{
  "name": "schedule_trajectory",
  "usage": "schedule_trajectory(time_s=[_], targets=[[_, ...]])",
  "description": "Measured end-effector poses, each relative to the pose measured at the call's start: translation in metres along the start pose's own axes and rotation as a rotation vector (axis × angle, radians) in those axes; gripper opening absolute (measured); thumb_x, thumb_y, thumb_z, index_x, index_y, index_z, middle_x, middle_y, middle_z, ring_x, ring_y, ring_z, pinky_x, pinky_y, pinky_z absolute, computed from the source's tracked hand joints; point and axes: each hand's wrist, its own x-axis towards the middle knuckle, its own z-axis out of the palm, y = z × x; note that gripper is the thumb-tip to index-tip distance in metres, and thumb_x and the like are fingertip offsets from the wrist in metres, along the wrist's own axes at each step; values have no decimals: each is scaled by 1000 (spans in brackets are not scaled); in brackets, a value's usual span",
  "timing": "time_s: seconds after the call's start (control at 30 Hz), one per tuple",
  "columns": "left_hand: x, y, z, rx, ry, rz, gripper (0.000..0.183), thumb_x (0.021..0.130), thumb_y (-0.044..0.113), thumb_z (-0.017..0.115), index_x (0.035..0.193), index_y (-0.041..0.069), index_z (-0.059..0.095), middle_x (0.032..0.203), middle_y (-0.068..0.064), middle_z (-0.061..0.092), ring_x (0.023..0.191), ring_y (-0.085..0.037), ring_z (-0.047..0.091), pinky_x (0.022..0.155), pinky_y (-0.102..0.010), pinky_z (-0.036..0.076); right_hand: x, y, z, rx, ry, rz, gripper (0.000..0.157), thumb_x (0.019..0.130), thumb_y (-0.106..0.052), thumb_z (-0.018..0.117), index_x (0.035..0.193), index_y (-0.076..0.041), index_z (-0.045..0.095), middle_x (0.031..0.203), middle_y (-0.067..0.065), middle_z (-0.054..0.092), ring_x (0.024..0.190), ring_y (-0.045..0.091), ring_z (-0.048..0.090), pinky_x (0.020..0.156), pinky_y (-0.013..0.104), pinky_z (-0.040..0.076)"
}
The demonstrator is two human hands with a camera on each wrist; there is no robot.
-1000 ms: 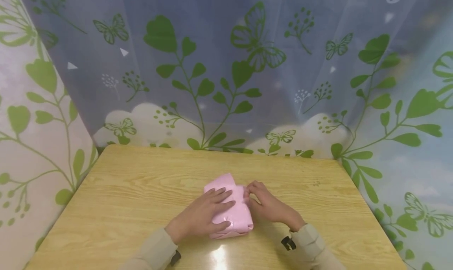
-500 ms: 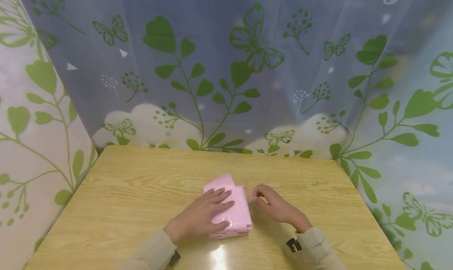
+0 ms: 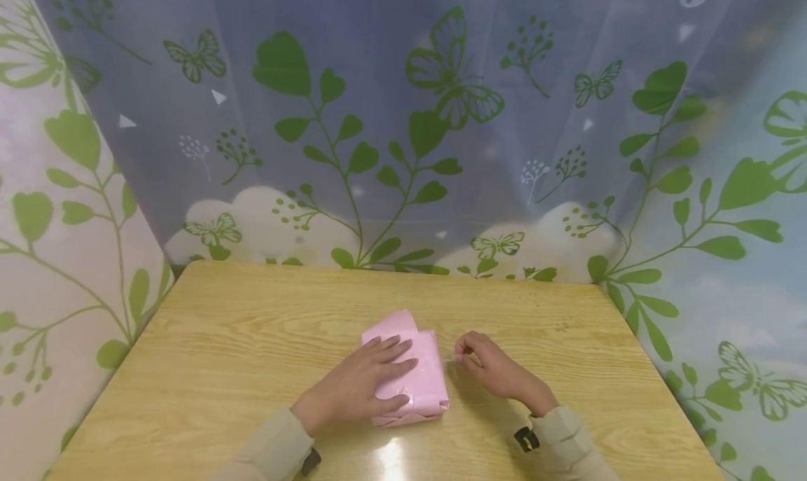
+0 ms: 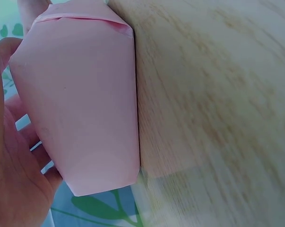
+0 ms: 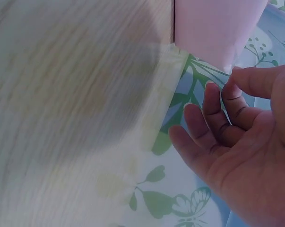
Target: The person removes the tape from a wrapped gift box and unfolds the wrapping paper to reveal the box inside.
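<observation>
A pink paper-wrapped package [image 3: 430, 370] lies on the wooden table, with a folded flap rising at its far left corner. Glossy clear tape shines on its top near the left thumb. My left hand [image 3: 362, 376] rests on top with the fingers spread. In the left wrist view, the package's smooth side [image 4: 85, 104] fills much of the picture. Just right of the package, my right hand [image 3: 498, 369] has its thumb and index fingertips together. A faint, clear strip [image 3: 449, 359], which looks like tape, shows between them and the package. Its far end is too faint to make out.
The wooden table [image 3: 252, 313] reaches back to a blue curtain [image 3: 378, 117] printed with green leaves and butterflies. Similar printed cloth [image 3: 69, 222] closes off the left and right sides. Black bands [image 3: 526, 439] sit at both sleeve cuffs.
My right hand has moved off the package's right edge and a little farther right, its thumb and index finger still together. The left hand and the package have stayed in place.
</observation>
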Motion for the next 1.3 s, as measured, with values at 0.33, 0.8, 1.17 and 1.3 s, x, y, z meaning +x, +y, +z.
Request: schedule_trajectory(time_s=[0.33, 0.8, 1.17, 1.3], targets=[[0, 1, 1, 17, -4, 5, 62, 101, 53, 51, 151, 17, 50, 163, -10, 34, 152, -34, 29, 126, -52, 21, -5, -6, -7, -58, 27, 68, 19, 104, -2, 52, 120, 1, 62, 112, 14, 63, 104, 25, 59, 90, 44, 53], [2, 4, -1, 47, 18, -2, 51, 101, 36, 50, 148, 16, 54, 160, -12, 40, 149, -35, 35, 125, -49, 26, -19, -32, 10, -156, 209, 66, 11, 97, -5, 66, 107, -9, 68, 100, -5, 61, 98, 17, 58, 84, 36, 54], [1, 9, -1, 93, 33, -21, 50, 104, 38, 49, 148, 16, 55, 158, -14, 42, 148, -36, 38, 123, -51, 30, -26, -60, 28, -131, 205, -121, 12, 93, -12, 74, 102, -17, 68, 99, -14, 61, 96, 5, 55, 83, 29, 55], [1, 12, 0, 139, 25, -40, 49, 106, 37, 47, 149, 15, 53, 158, -14, 43, 148, -36, 38, 123, -50, 31, -27, -71, 37, -147, 155, -140, 18, 89, -14, 78, 105, -16, 70, 99, -12, 61, 93, 5, 55, 80, 24, 55]])
